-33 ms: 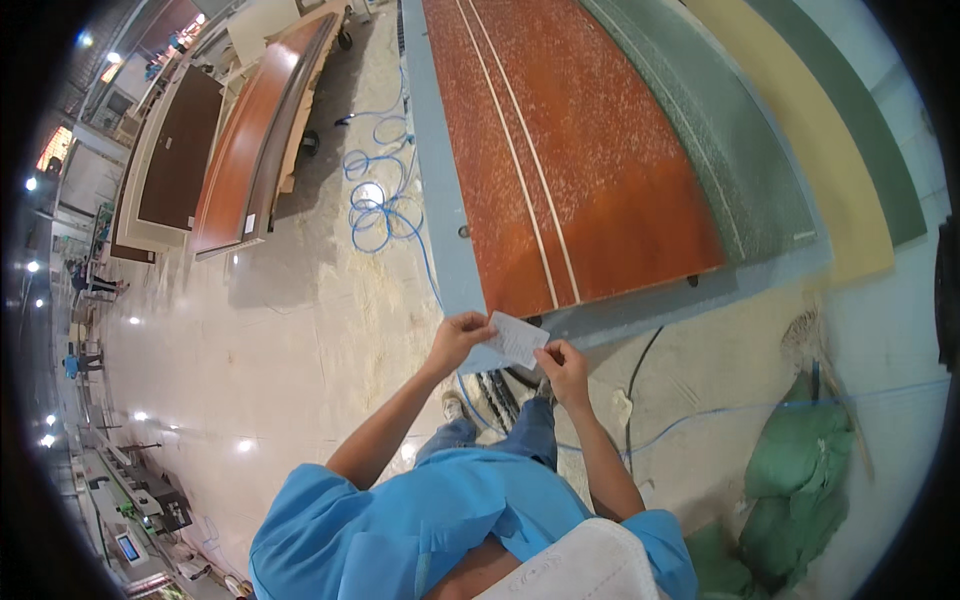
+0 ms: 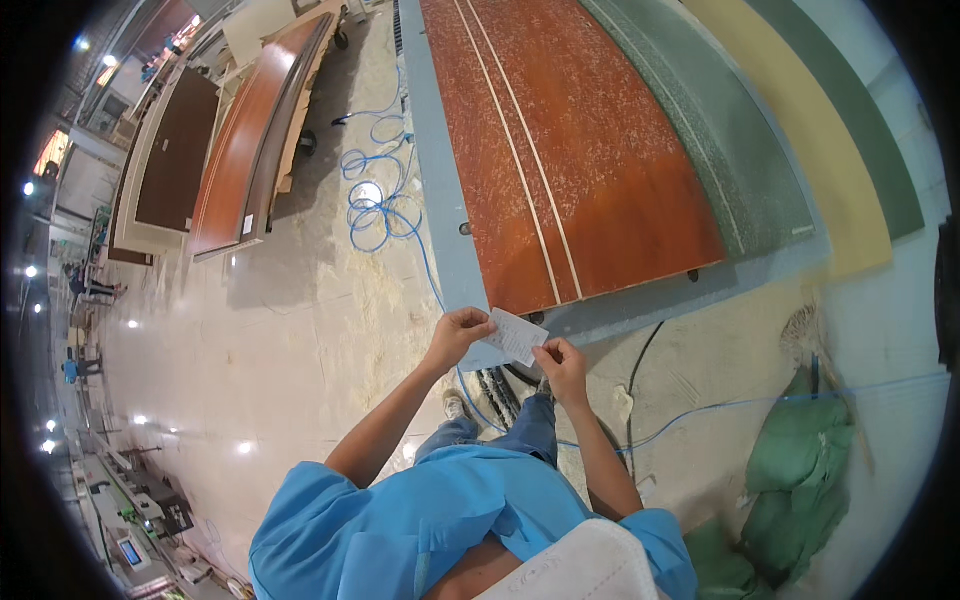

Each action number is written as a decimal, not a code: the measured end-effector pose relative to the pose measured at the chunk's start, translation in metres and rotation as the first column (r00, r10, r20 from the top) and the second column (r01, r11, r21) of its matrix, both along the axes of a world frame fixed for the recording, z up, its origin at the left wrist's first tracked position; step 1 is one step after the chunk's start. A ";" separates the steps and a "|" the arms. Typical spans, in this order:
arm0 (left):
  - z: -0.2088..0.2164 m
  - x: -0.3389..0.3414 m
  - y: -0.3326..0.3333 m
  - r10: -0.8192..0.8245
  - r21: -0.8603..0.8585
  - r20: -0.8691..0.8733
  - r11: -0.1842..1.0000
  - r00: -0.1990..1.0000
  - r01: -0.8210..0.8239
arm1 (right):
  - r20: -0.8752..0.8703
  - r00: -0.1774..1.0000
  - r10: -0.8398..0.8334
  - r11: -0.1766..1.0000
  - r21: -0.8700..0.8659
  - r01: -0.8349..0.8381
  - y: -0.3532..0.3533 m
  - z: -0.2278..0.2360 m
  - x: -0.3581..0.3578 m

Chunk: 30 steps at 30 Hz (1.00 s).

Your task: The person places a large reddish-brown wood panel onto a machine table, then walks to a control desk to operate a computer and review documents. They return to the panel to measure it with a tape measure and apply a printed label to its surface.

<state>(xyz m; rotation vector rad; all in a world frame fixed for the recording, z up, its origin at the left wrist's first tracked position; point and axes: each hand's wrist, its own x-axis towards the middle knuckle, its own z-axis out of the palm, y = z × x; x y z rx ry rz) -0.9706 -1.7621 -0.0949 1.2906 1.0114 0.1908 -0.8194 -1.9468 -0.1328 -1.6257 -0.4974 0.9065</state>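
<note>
Between both hands is a small white paper label (image 2: pixel 517 336) with printing on it. My left hand (image 2: pixel 461 338) pinches its left edge between thumb and fingers. At the opposite edge, my right hand (image 2: pixel 562 370) has the label's lower right corner in a pinch. Just beyond the hands lies a reddish-brown door panel (image 2: pixel 600 225) with two pale lengthwise stripes, its surface strewn with light dust and chips. The label is held close to the panel's near left corner; whether they touch I cannot tell.
A blue-grey worktable (image 2: pixel 455 270) bears the panel, with a green panel (image 2: pixel 740 170) alongside. Blue hose (image 2: pixel 375 215) coils on the floor to the left. Further left, more panels (image 2: pixel 255 140) rest on a cart. Green sacks (image 2: pixel 800 470) and a broom (image 2: pixel 802 330) are at right.
</note>
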 end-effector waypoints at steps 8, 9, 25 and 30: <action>-0.011 -0.059 0.031 -0.150 0.207 0.040 0.968 0.988 0.139 | 0.010 0.995 -0.101 0.995 -0.004 0.101 0.014 -0.015 -0.061; -0.014 -0.073 0.032 -0.136 0.225 0.064 0.967 0.989 0.118 | 0.097 0.993 -0.061 0.990 -0.118 0.072 0.018 -0.016 -0.055; -0.036 -0.328 0.001 0.412 0.261 -0.171 0.895 0.895 -0.362 | 0.844 0.414 0.342 0.770 0.001 -0.638 0.238 -0.069 -0.112; -0.032 -0.389 -0.030 0.567 0.225 -0.276 0.823 0.776 -0.521 | 0.900 0.290 0.326 0.749 -0.433 0.502 0.240 -0.085 0.051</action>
